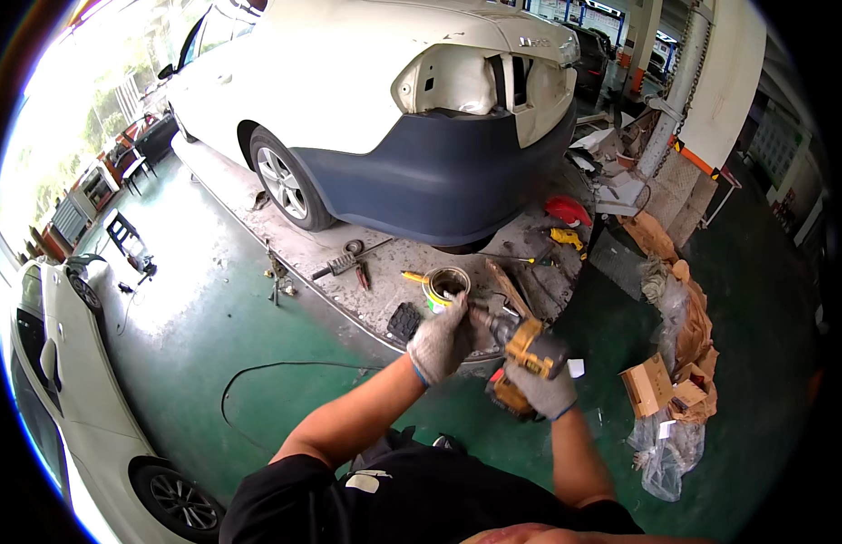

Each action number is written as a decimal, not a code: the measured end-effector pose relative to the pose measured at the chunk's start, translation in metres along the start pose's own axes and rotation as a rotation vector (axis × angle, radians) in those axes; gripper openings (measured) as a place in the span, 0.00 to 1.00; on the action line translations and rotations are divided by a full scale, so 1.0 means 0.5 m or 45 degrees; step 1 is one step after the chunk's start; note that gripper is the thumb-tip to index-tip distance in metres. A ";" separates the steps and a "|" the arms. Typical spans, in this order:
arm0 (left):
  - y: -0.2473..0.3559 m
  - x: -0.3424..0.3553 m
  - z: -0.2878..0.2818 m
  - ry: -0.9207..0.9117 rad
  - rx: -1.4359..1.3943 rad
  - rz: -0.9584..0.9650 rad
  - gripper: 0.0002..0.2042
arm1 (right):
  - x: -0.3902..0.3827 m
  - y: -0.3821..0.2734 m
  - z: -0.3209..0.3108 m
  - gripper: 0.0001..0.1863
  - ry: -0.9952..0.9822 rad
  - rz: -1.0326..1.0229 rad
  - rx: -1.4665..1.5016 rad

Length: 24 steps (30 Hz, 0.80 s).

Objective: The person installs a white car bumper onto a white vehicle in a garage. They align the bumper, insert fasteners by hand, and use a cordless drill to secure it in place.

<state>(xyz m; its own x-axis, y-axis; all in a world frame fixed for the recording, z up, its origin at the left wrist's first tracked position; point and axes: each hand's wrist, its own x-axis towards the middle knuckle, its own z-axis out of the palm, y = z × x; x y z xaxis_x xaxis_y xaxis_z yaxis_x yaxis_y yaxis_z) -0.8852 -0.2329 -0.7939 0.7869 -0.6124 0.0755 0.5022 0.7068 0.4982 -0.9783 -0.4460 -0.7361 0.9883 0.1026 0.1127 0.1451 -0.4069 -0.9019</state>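
Observation:
My right hand (545, 392), in a grey-white work glove, is wrapped round the grip of a yellow and black cordless drill (527, 347). The drill's nose points left, toward my other hand. My left hand (438, 342), gloved as well, has its fingers drawn together just in front of the nose; what they pinch, if anything, is too small to tell. Right beyond those fingers stands an open round tin (449, 281) with dark contents. The white car (348, 82) rises behind, with a dark blue-grey bumper (430, 177) and a bare tail-light opening (462, 82).
Pliers (363, 276), a coil-spring tool (335, 266), a black block (403, 322) and a yellow power tool (567, 238) lie on the grey platform (303, 263). A cable (257, 367) crosses the green floor. Cardboard boxes (647, 385) and plastic wrap (661, 467) lie right; another white car (85, 390) stands left.

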 end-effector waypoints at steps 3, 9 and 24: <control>0.105 0.134 0.049 -0.106 0.037 0.058 0.21 | 0.146 -0.075 -0.061 0.17 0.062 -0.030 0.175; 0.365 0.367 0.079 -0.463 -0.262 0.258 0.14 | 0.455 -0.313 -0.107 0.20 0.165 0.110 -0.006; 0.600 0.619 -0.025 -0.551 -1.052 0.023 0.13 | 0.937 -0.661 0.058 0.13 0.283 0.859 -0.963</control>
<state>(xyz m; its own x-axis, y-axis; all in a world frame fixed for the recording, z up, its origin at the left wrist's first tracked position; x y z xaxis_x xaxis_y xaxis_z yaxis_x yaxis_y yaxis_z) -0.4866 -0.2060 -0.6320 0.6786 -0.5598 0.4756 0.7176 0.6435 -0.2664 -0.5645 -0.2370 -0.3975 0.8502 -0.4965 -0.1751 -0.5262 -0.7891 -0.3171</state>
